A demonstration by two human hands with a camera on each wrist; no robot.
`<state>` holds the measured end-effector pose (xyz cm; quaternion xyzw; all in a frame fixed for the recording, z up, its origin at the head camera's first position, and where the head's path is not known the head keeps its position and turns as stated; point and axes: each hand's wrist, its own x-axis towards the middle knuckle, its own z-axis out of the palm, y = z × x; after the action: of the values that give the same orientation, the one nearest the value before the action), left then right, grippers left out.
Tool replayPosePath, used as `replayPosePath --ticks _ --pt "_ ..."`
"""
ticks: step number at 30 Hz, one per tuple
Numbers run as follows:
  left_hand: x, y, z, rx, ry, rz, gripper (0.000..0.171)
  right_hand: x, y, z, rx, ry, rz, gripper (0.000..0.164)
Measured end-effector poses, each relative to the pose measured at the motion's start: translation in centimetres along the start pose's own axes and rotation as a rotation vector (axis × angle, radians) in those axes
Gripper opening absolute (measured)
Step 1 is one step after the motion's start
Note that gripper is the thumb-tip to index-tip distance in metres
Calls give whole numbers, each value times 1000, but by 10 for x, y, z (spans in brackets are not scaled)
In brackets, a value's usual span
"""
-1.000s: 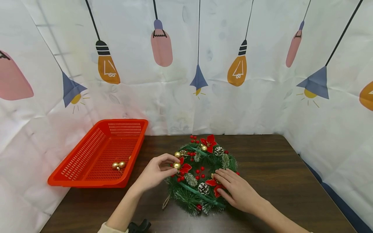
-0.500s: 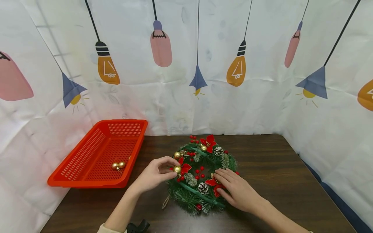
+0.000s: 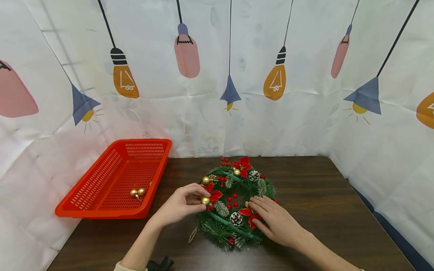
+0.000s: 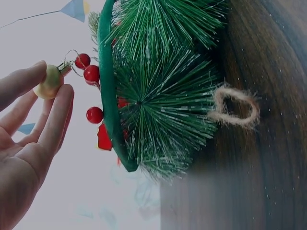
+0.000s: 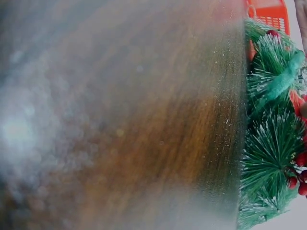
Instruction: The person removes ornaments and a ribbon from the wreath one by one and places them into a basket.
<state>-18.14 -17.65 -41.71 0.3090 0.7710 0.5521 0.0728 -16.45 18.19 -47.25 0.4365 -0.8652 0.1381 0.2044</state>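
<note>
A green Christmas wreath (image 3: 217,229) with red poinsettias, berries and pinecones lies on the table. At its left side my left hand (image 3: 183,203) pinches a gold Christmas bauble (image 3: 205,200) between thumb and fingertips. In the left wrist view, the bauble (image 4: 49,84) has a gold cap with a thin loop that overlaps the red berries (image 4: 91,74). Two other gold baubles sit higher on the wreath. My right hand (image 3: 276,222) rests on the wreath's right side, fingers extended over a red poinsettia (image 3: 247,212). The right wrist view mostly shows tabletop and the wreath's edge.
A red plastic basket (image 3: 101,213) stands at the left with several gold baubles (image 3: 138,192) inside. A twine loop (image 4: 235,106) sticks out from the wreath onto the dark wooden table (image 3: 305,180). Behind hangs a white curtain (image 3: 203,113) with printed lamps.
My left hand has shifted the gold bauble slightly toward me along the wreath's left side, and its fingers have tilted a little. The right hand stays in place on the wreath.
</note>
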Motion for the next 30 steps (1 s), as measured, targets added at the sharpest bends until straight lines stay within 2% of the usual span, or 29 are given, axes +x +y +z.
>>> replayPosePath --ticks 9,20,30 --pt "9 1 8 52 20 -8 29 1 0 -1 1 -2 -2 50" --pt "21 -3 14 38 47 -21 27 0 1 1 4 -5 0 50" --pt "25 -2 14 -17 156 5 28 -1 1 2 4 -2 3 50"
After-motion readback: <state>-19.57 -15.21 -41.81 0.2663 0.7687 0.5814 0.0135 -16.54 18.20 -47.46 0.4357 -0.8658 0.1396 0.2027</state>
